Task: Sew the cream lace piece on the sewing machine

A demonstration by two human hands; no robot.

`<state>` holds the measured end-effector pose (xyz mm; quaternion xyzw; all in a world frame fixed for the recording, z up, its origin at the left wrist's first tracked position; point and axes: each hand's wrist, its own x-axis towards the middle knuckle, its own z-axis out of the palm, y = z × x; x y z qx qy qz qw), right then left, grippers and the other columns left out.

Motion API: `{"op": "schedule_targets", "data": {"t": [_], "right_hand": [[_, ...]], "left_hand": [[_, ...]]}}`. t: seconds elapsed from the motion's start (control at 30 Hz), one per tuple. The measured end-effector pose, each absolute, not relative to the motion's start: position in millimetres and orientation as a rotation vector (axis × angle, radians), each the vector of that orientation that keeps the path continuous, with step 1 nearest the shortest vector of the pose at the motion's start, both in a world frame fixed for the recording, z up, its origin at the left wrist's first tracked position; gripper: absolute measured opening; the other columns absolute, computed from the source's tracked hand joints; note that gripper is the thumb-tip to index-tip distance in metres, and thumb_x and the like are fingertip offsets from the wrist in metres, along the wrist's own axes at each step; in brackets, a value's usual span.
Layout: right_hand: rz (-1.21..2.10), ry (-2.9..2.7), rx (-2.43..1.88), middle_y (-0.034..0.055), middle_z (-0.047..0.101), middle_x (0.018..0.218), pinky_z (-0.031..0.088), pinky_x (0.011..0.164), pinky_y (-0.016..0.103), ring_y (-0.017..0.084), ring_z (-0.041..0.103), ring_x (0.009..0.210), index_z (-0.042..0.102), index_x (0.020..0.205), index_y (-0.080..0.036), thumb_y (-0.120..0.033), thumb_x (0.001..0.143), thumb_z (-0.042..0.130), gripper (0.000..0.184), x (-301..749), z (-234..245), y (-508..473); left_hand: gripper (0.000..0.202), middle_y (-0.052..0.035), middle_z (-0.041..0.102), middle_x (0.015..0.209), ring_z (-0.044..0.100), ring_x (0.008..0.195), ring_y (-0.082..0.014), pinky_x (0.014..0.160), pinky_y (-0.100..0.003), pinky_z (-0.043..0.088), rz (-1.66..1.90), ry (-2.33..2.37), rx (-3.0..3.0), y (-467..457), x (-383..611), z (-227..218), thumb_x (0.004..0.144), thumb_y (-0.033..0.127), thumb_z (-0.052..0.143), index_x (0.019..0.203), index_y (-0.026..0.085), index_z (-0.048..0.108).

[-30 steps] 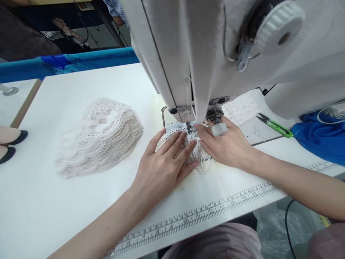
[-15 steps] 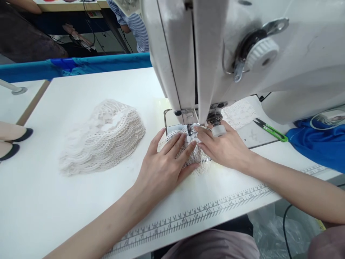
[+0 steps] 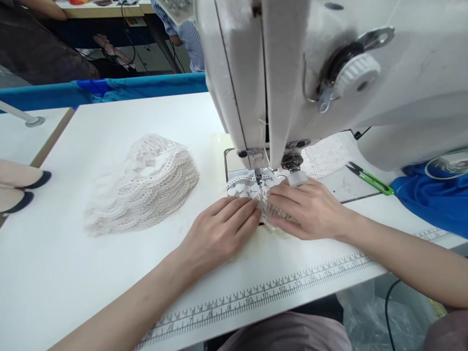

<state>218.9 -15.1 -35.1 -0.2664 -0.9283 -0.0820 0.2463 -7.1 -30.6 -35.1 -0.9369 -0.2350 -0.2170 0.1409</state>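
Observation:
A piece of white lace (image 3: 243, 184) lies under the needle and presser foot of the sewing machine (image 3: 258, 176). My left hand (image 3: 223, 224) is at its near left edge, fingers together and closed on the lace. On the right side my right hand (image 3: 309, 207) has its fingers bent over the lace, pinching it close to the presser foot. The fingertips of both hands nearly meet just in front of the needle. Part of the lace is hidden under the fingers. A layered pile of white lace pieces (image 3: 146, 190) rests to the left of my left hand.
Green-handled thread snips (image 3: 371, 179) lie right of the machine's needle area, beside a blue cloth (image 3: 431, 195). More white lace (image 3: 325, 158) sits behind my right hand. A printed ruler (image 3: 252, 300) runs along the table's front edge. Other people are across the blue-covered rail (image 3: 153, 87).
My left hand has drawn back toward me, its spread fingers now closed together. My right hand has shifted slightly nearer to me. More of the lace beneath the presser foot shows.

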Motion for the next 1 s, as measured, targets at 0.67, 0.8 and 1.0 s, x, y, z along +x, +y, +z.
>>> {"op": "schedule_targets", "data": {"t": [0.67,0.8,1.0], "right_hand": [[-0.375,-2.499,-0.609,0.0020,0.076,0.093,0.052,0.091,0.034,0.014,0.069,0.092,0.071,0.085,-0.016,-0.004,0.087,0.050,0.024,216.2,-39.3,-15.1],[-0.394,-2.495,-0.605,0.0010,0.076,0.094,0.052,0.092,0.033,0.013,0.069,0.091,0.070,0.085,-0.017,-0.006,0.088,0.049,0.024,216.3,-39.4,-14.4],[-0.383,-2.499,-0.615,0.0016,0.076,0.093,0.052,0.096,0.035,0.014,0.068,0.090,0.070,0.087,-0.017,-0.007,0.090,0.049,0.023,216.5,-40.7,-10.6]], "left_hand": [[0.033,-0.0140,0.068,0.119,0.061,0.114,-0.0280,0.082,-0.039,0.051,-0.480,-0.850,-2.681,-37.5,-4.3,-35.9,0.090,0.012,0.051,0.121,0.009,0.061],[0.029,-0.0145,0.069,0.117,0.062,0.112,-0.0271,0.082,-0.039,0.050,-0.464,-0.845,-2.637,-36.7,-3.7,-35.6,0.091,0.012,0.050,0.117,0.006,0.063],[0.033,-0.0129,0.068,0.120,0.061,0.114,-0.0270,0.082,-0.040,0.050,-0.476,-0.873,-2.651,-31.0,-3.7,-37.0,0.090,0.012,0.051,0.122,0.010,0.061]]}}
